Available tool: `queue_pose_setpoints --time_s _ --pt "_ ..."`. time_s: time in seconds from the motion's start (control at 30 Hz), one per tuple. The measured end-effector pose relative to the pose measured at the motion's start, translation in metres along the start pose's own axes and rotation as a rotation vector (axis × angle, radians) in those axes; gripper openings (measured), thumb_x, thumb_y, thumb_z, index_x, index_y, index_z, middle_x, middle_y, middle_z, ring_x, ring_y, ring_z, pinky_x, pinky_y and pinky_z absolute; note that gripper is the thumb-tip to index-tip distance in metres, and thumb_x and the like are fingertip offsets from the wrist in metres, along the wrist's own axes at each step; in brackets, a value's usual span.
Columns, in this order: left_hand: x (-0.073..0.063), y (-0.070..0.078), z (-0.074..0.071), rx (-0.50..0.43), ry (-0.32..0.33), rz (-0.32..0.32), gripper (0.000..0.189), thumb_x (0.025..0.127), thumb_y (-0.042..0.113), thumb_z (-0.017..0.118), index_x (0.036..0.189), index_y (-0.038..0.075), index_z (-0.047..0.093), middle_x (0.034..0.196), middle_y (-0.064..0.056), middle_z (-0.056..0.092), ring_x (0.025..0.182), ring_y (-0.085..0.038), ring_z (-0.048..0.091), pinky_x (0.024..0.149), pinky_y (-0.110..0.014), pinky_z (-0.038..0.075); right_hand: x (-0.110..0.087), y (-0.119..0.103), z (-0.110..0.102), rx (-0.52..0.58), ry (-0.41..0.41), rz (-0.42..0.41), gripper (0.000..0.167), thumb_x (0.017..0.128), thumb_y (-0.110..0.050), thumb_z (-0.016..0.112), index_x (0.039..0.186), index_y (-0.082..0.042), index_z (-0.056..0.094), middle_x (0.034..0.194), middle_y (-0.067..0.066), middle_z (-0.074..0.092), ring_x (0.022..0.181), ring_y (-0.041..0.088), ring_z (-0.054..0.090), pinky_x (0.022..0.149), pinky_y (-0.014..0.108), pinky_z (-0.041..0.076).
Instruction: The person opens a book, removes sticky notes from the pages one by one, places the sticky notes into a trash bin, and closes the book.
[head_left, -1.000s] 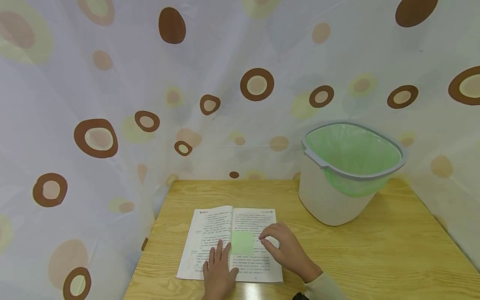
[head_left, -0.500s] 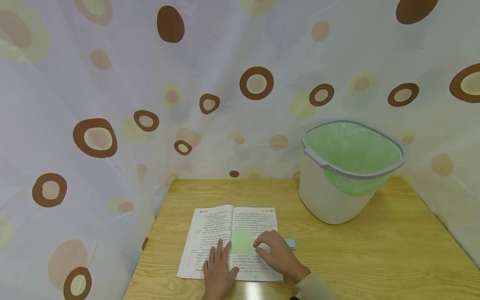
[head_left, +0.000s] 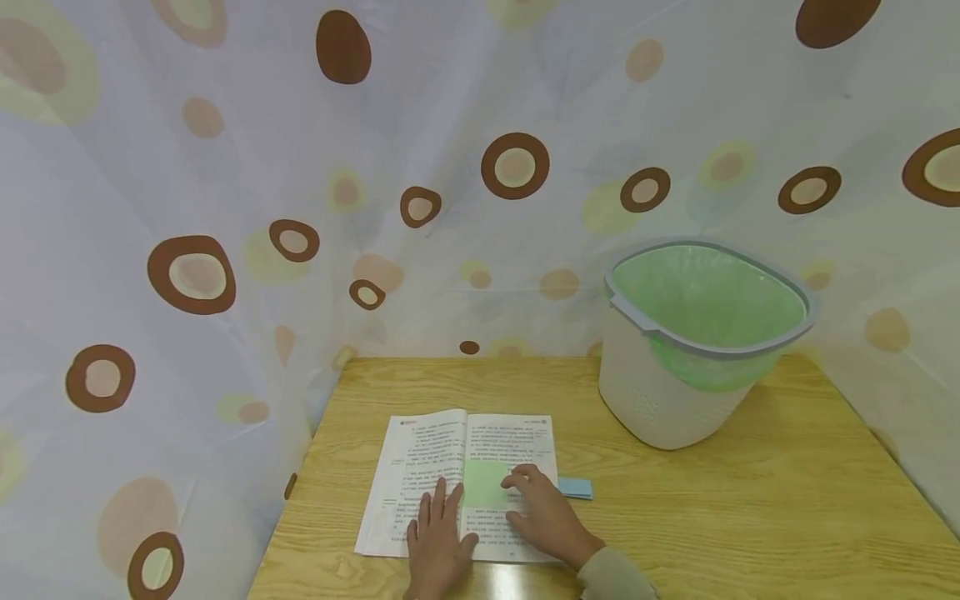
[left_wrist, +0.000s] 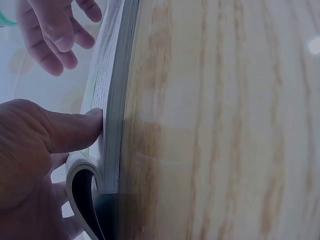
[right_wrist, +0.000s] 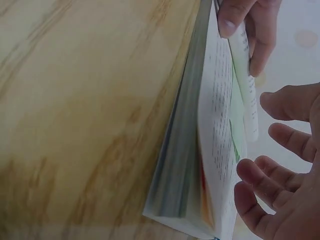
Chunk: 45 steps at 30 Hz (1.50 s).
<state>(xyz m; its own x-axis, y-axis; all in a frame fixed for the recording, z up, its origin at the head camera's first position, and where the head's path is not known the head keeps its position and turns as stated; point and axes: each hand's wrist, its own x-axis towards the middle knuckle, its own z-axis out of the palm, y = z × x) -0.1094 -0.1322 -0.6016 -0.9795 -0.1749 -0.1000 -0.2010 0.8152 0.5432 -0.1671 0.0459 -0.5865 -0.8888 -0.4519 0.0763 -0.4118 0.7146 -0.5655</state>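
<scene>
An open book (head_left: 513, 437) with printed pages lies on the wooden table. On its right page, beside the spine, is a square green sticky note (head_left: 483, 485); the note's edge (right_wrist: 235, 142) stands up a little from the paper in the right wrist view. My left hand (head_left: 438, 533) rests across the left page with fingers spread, its thumb (left_wrist: 77, 131) pressing near the spine. My right hand (head_left: 547, 517) hovers at the note's right side. Its fingers (right_wrist: 265, 182) are loosely bent and apart, with nothing between them.
A blue pad of sticky paper (head_left: 576, 488) lies just right of the book, partly behind my right hand. Farther back at right stands a pale bin (head_left: 637, 400) with a grey rim and green liner (head_left: 705, 300). A spotted curtain (head_left: 435, 100) backs the wooden table (head_left: 750, 500).
My right hand has moved left and slightly down to the green sticky note, and its pinched fingers have parted. The blue pad has come into view behind it. My left hand has stayed put.
</scene>
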Motion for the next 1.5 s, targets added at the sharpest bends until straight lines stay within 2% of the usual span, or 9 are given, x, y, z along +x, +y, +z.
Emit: queue_pose_setpoints --time_s 0.17,0.3,0.4,0.5,0.7,1.17,1.5 --pt "0.0 0.001 -0.002 0.003 -0.007 -0.001 0.073 0.082 0.025 0.075 0.147 0.017 0.044 0.164 -0.012 0.027 0.15 -0.045 0.023 0.115 -0.075 0.018 0.006 0.001 0.003 -0.097 0.048 -0.058 0.037 0.082 -0.018 0.074 0.117 -0.01 0.066 0.131 0.012 0.058 0.119 0.031 0.059 0.101 0.049 0.053" --pt "0.001 0.0 -0.002 0.017 -0.003 -0.001 0.073 0.082 0.025 0.075 0.148 0.017 0.044 0.164 -0.012 0.027 0.15 -0.045 0.023 0.115 -0.075 0.018 0.016 -0.004 0.004 -0.162 0.07 -0.063 0.037 0.082 -0.019 0.074 0.117 -0.01 0.066 0.133 0.014 0.059 0.117 0.033 0.058 0.094 0.051 0.054" --pt "0.001 -0.001 -0.001 0.018 0.004 0.001 0.073 0.082 0.025 0.076 0.147 0.017 0.044 0.164 -0.013 0.028 0.15 -0.045 0.023 0.115 -0.075 0.017 0.025 -0.01 0.005 -0.184 0.045 -0.045 0.04 0.083 -0.023 0.074 0.119 -0.01 0.066 0.137 0.014 0.056 0.122 0.035 0.055 0.092 0.054 0.052" --pt "0.001 -0.001 0.0 0.007 0.004 0.004 0.073 0.081 0.024 0.076 0.147 0.017 0.045 0.164 -0.013 0.028 0.15 -0.045 0.023 0.115 -0.076 0.017 0.032 -0.014 0.008 -0.223 -0.006 -0.016 0.046 0.082 -0.028 0.074 0.125 -0.012 0.064 0.143 0.014 0.053 0.129 0.036 0.051 0.097 0.057 0.049" --pt "-0.001 0.0 -0.001 -0.004 -0.003 0.006 0.073 0.081 0.024 0.076 0.146 0.016 0.045 0.163 -0.014 0.029 0.149 -0.046 0.024 0.114 -0.077 0.017 0.04 -0.015 0.015 -0.333 -0.067 0.011 0.056 0.08 -0.033 0.077 0.131 -0.014 0.062 0.145 0.012 0.053 0.133 0.035 0.048 0.1 0.056 0.046" --pt "0.0 0.002 -0.006 0.0 -0.017 0.003 0.073 0.081 0.025 0.075 0.147 0.016 0.044 0.164 -0.012 0.027 0.15 -0.045 0.022 0.116 -0.076 0.016 0.049 -0.016 0.014 -0.389 -0.121 0.022 0.051 0.078 -0.036 0.079 0.123 -0.014 0.068 0.127 0.005 0.061 0.117 0.027 0.054 0.096 0.054 0.048" --pt "0.0 0.002 -0.006 0.003 -0.017 0.004 0.074 0.081 0.025 0.075 0.147 0.016 0.043 0.164 -0.012 0.027 0.15 -0.045 0.022 0.116 -0.075 0.017 0.049 -0.017 0.012 -0.351 -0.154 0.056 0.052 0.077 -0.035 0.078 0.122 -0.011 0.065 0.123 0.008 0.058 0.113 0.027 0.051 0.096 0.055 0.047"
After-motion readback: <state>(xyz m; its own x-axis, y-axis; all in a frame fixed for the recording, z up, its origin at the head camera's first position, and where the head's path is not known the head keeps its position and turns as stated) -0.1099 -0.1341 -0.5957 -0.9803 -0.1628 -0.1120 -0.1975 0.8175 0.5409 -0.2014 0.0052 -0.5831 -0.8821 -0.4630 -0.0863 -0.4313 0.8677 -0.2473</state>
